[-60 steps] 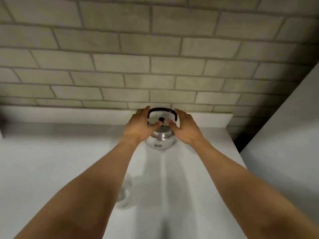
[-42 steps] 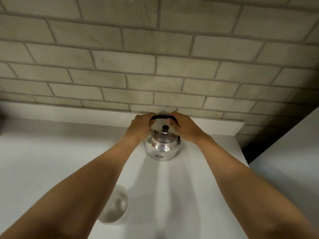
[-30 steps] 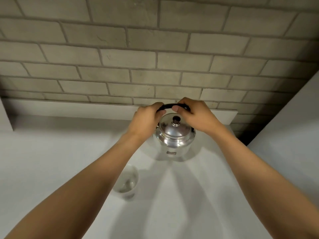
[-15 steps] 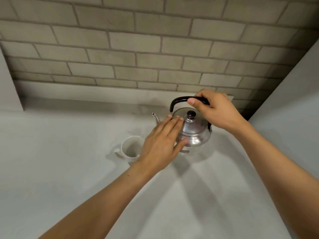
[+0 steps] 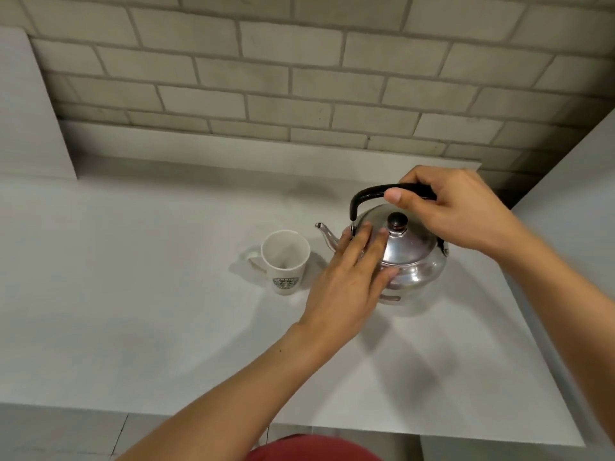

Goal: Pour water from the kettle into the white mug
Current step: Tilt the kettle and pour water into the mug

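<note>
A shiny steel kettle (image 5: 412, 261) with a black arched handle and a black lid knob stands on the white counter (image 5: 149, 311), its spout pointing left. My right hand (image 5: 456, 211) is closed around the top of the handle. My left hand (image 5: 349, 281) lies flat with fingers spread against the kettle's lid and left side, gripping nothing. The white mug (image 5: 285, 261) with a green round logo stands upright just left of the spout, its handle turned left. It looks empty inside.
A pale brick wall (image 5: 299, 78) runs behind the counter above a low white ledge. A white panel (image 5: 30, 111) stands at the far left and another white surface (image 5: 572, 211) rises at the right. The counter's front edge lies near my body.
The kettle came forward from the back wall with both hands on its handle, and turned its spout left. My left hand left the handle and now rests flat on the lid. The view dropped lower.
</note>
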The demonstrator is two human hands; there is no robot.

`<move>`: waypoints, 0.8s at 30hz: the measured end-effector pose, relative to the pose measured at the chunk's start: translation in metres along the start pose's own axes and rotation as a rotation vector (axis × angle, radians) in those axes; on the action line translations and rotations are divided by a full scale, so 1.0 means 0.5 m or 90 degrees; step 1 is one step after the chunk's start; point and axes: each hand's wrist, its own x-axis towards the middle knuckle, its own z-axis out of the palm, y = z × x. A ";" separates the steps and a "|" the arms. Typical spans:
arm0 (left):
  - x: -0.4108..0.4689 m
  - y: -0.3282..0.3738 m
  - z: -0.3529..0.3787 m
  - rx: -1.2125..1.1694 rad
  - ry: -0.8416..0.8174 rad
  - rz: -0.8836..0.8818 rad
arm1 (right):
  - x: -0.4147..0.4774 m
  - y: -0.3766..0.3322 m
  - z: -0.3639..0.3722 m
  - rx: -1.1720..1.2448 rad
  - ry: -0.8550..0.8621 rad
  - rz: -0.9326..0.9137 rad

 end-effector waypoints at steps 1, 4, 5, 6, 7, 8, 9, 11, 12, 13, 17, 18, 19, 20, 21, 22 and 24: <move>-0.003 0.001 -0.003 -0.007 0.006 -0.004 | 0.003 -0.009 -0.001 -0.015 -0.007 -0.012; -0.010 -0.002 -0.013 -0.049 0.009 -0.031 | 0.017 -0.040 -0.001 -0.057 -0.023 -0.055; -0.012 -0.004 -0.016 -0.071 0.009 -0.037 | 0.023 -0.049 0.000 -0.063 -0.029 -0.067; -0.013 -0.005 -0.018 -0.089 0.012 -0.041 | 0.029 -0.058 0.001 -0.065 -0.036 -0.075; -0.015 -0.007 -0.020 -0.101 0.018 -0.043 | 0.034 -0.067 0.002 -0.063 -0.044 -0.078; -0.017 -0.008 -0.021 -0.111 0.025 -0.046 | 0.040 -0.074 0.003 -0.064 -0.053 -0.081; -0.018 -0.010 -0.021 -0.120 0.031 -0.049 | 0.045 -0.082 0.004 -0.070 -0.062 -0.087; -0.018 -0.014 -0.021 -0.141 0.041 -0.059 | 0.056 -0.097 0.007 -0.091 -0.078 -0.110; -0.018 -0.016 -0.020 -0.156 0.043 -0.066 | 0.061 -0.103 0.009 -0.102 -0.084 -0.124; -0.016 -0.018 -0.019 -0.171 0.045 -0.073 | 0.067 -0.110 0.011 -0.112 -0.092 -0.137; -0.013 -0.021 -0.014 -0.205 0.069 -0.084 | 0.086 -0.132 0.015 -0.138 -0.128 -0.170; -0.012 -0.021 -0.012 -0.212 0.074 -0.088 | 0.090 -0.136 0.015 -0.142 -0.134 -0.175; -0.011 -0.020 -0.011 -0.219 0.077 -0.092 | 0.093 -0.141 0.015 -0.145 -0.139 -0.179; -0.011 -0.020 -0.009 -0.228 0.079 -0.096 | 0.096 -0.145 0.015 -0.148 -0.144 -0.183; -0.010 -0.020 -0.007 -0.236 0.079 -0.100 | 0.098 -0.149 0.015 -0.150 -0.148 -0.187; -0.008 -0.020 -0.006 -0.243 0.081 -0.100 | 0.100 -0.152 0.014 -0.151 -0.150 -0.191; -0.006 -0.020 -0.003 -0.257 0.088 -0.099 | 0.104 -0.158 0.012 -0.155 -0.155 -0.197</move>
